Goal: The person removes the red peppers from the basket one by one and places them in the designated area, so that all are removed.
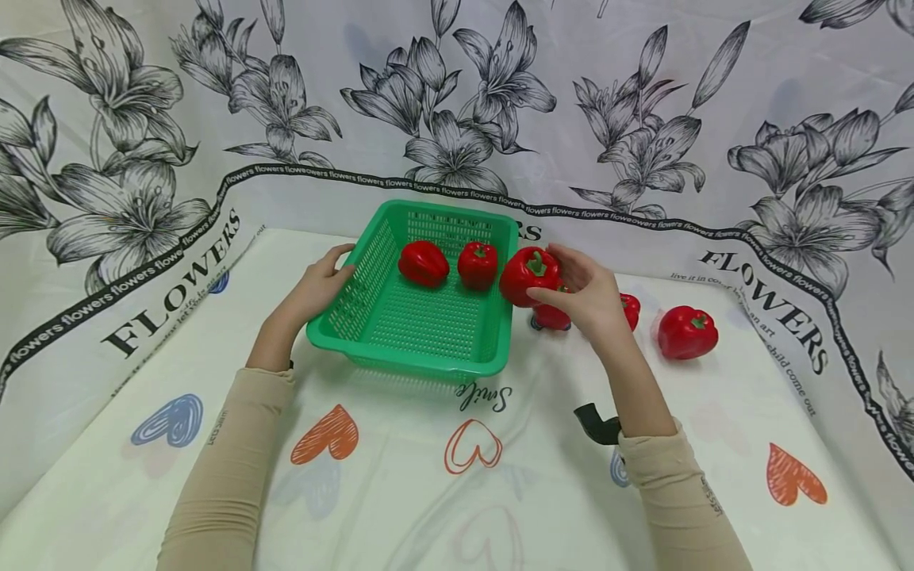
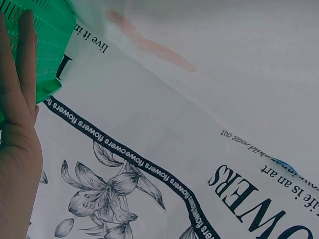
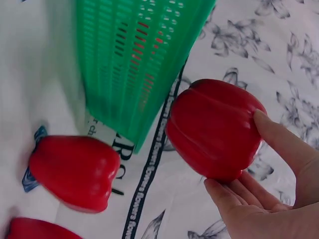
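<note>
A green plastic basket stands mid-table with two red bell peppers inside, a left one on its side and a right one with its stem up. My left hand is at the basket's left side; in the left wrist view its straight fingers lie against the perforated wall. Between thumb and fingers, my right hand holds another red bell pepper just outside the basket's right rim. The held pepper's green stem shows in the head view. Below it, a further pepper lies on the cloth.
To the right of the basket, one pepper is partly hidden behind the right hand, and another pepper lies farther right. A white cloth with printed hearts covers the table. Flower-printed fabric rises behind.
</note>
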A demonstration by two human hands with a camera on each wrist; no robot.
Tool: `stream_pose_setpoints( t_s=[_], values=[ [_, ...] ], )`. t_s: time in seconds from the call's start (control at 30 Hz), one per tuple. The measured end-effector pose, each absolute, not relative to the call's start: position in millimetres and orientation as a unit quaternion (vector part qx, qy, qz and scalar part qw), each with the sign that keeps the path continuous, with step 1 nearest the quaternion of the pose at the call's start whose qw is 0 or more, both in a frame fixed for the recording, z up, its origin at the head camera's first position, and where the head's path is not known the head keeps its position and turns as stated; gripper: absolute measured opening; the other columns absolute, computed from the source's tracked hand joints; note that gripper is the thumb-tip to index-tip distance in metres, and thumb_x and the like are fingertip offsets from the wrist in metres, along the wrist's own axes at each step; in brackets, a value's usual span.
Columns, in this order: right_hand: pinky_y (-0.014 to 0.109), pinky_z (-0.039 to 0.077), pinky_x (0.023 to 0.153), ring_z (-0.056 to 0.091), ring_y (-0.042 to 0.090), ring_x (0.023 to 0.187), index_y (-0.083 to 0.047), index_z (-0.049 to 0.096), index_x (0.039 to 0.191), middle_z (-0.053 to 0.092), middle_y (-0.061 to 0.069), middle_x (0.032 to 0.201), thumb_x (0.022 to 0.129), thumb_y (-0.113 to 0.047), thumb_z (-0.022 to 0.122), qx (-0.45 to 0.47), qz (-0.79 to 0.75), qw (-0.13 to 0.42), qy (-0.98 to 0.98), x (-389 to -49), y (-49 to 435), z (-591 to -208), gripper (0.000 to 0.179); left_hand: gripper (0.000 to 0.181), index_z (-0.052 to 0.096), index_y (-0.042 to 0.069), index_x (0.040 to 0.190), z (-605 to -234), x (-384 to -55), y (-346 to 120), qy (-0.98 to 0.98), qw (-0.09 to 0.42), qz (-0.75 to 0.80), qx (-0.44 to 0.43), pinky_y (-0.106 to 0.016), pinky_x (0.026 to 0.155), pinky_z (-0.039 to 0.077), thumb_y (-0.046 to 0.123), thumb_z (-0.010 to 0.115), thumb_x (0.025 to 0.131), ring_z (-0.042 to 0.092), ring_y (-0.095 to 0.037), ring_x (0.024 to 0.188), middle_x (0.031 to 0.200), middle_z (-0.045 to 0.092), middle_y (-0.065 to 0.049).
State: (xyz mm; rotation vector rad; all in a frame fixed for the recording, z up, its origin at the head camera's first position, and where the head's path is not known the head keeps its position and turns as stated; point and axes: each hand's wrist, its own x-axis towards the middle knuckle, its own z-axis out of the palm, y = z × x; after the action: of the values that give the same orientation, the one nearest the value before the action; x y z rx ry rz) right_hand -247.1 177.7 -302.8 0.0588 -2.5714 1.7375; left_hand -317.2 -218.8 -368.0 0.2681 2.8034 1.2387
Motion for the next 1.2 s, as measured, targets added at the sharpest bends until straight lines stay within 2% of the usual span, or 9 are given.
stream_pose_setpoints(
  t_s=[0.23, 0.67, 0.83, 1.03, 1.2],
  values=[
    [0.035, 0.038, 0.113, 0.038, 0.018, 0.144, -0.02, 0.041, 0.149, 0.044, 0.0, 0.153, 0.083, -0.025, 0.079, -0.003, 0.539, 0.022, -0.842, -238, 196, -311, 0.077, 0.058, 0.014, 0.015, 0.158, -368, -316, -219, 0.912, 0.034, 0.401, 0.084, -0.038, 0.073, 0.057, 0.037, 0.03, 0.106, 0.069, -0.034, 0.091, 0.127, 0.057, -0.032],
    [0.04, 0.039, 0.112, 0.036, 0.023, 0.146, -0.019, 0.038, 0.151, 0.041, 0.005, 0.155, 0.085, -0.024, 0.077, -0.029, 0.511, -0.02, -0.859, -226, 213, -336, 0.076, 0.059, 0.013, 0.016, 0.158, -366, -317, -218, 0.909, 0.039, 0.407, 0.08, -0.045, 0.081, 0.056, 0.038, 0.03, 0.106, 0.067, -0.04, 0.101, 0.135, 0.053, -0.031],
    [0.042, 0.039, 0.112, 0.037, 0.026, 0.145, -0.018, 0.038, 0.151, 0.04, 0.008, 0.155, 0.086, -0.024, 0.076, -0.031, 0.511, -0.035, -0.859, -224, 218, -348, 0.076, 0.059, 0.013, 0.016, 0.158, -366, -318, -219, 0.909, 0.036, 0.406, 0.084, -0.046, 0.083, 0.054, 0.038, 0.029, 0.106, 0.066, -0.039, 0.101, 0.134, 0.053, -0.031],
    [0.045, 0.042, 0.108, 0.038, 0.031, 0.144, -0.015, 0.042, 0.149, 0.042, 0.012, 0.153, 0.085, -0.025, 0.077, -0.032, 0.497, -0.053, -0.866, -222, 223, -365, 0.073, 0.058, 0.013, 0.017, 0.158, -367, -318, -220, 0.911, 0.034, 0.402, 0.087, -0.042, 0.079, 0.055, 0.038, 0.029, 0.106, 0.068, -0.035, 0.094, 0.128, 0.057, -0.031],
    [0.046, 0.043, 0.107, 0.038, 0.034, 0.143, -0.014, 0.042, 0.148, 0.042, 0.014, 0.153, 0.085, -0.025, 0.076, -0.033, 0.485, -0.058, -0.872, -221, 224, -374, 0.073, 0.058, 0.014, 0.016, 0.158, -369, -318, -220, 0.911, 0.032, 0.401, 0.088, -0.042, 0.079, 0.055, 0.038, 0.029, 0.106, 0.068, -0.036, 0.095, 0.131, 0.055, -0.031]
  ],
)
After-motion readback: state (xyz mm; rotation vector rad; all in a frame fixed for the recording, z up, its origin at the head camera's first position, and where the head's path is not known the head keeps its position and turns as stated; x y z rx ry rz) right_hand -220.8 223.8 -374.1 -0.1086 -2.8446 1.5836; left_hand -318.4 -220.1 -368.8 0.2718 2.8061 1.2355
